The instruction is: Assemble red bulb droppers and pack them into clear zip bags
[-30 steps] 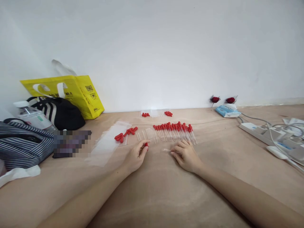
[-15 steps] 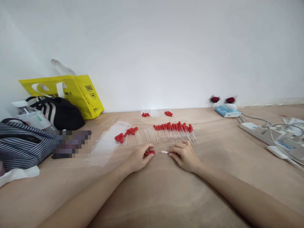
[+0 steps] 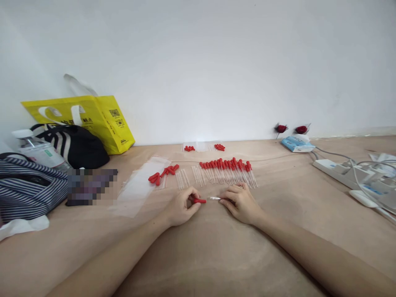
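Between the fingers of my left hand (image 3: pixel 185 207) is a red rubber dropper bulb (image 3: pixel 199 201), its end pointing right. My right hand (image 3: pixel 239 203) pinches a clear glass dropper tube (image 3: pixel 214 198), most of it hidden by the fingers. The bulb and the tube face each other across a small gap. Just beyond my hands lies a row of droppers (image 3: pixel 229 170) with red bulbs on clear tubes. Bare glass tubes (image 3: pixel 182 179) lie left of that row. Farther left are loose red bulbs (image 3: pixel 154 178) beside a clear plastic bag (image 3: pixel 139 185).
More red bulbs (image 3: pixel 219 147) lie by the wall. At left are a yellow bag (image 3: pixel 120 123), a black bag (image 3: pixel 83 146), a bottle (image 3: pixel 46 152) and a striped pouch (image 3: pixel 34 187). A power strip (image 3: pixel 337 171) with cables and a blue tissue pack (image 3: pixel 297 144) are at right.
The red bulb in my left hand has moved slightly right and sticks out more from the fingers. My right hand stays nearly still with the tube.
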Available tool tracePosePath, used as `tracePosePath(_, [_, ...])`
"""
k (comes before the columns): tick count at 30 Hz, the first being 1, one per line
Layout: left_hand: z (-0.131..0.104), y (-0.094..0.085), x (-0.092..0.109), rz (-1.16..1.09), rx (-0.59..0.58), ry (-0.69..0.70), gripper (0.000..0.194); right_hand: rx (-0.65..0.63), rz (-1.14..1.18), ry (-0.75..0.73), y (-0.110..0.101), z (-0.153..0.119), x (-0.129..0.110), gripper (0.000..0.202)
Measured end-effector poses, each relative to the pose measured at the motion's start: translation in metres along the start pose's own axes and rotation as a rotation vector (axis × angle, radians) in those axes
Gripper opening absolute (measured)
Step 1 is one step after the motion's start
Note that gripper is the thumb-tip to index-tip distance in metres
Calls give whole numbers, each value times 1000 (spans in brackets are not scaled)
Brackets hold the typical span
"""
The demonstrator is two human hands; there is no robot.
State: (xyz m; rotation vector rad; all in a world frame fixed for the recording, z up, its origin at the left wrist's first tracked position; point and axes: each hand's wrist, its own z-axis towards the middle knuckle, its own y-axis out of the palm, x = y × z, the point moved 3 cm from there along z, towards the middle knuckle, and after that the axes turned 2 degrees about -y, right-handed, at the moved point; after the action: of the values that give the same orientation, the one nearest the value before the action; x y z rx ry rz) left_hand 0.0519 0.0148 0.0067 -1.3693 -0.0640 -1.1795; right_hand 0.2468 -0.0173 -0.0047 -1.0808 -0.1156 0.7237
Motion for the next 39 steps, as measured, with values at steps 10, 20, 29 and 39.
tracePosePath(10, [2, 7, 3, 233, 25, 130, 17, 49, 10, -59, 1, -1, -3, 18])
tracePosePath(20, [0, 7, 3, 303, 103, 185, 17, 164, 34, -154, -1, -2, -14, 17])
tracePosePath(29, [2, 10, 1, 237, 70, 174, 19, 169, 61, -189, 2, -4, -22, 18])
tracePosePath(39, [-2, 10, 7, 255, -1, 215, 19, 155, -63, -299, -2, -1, -19, 28])
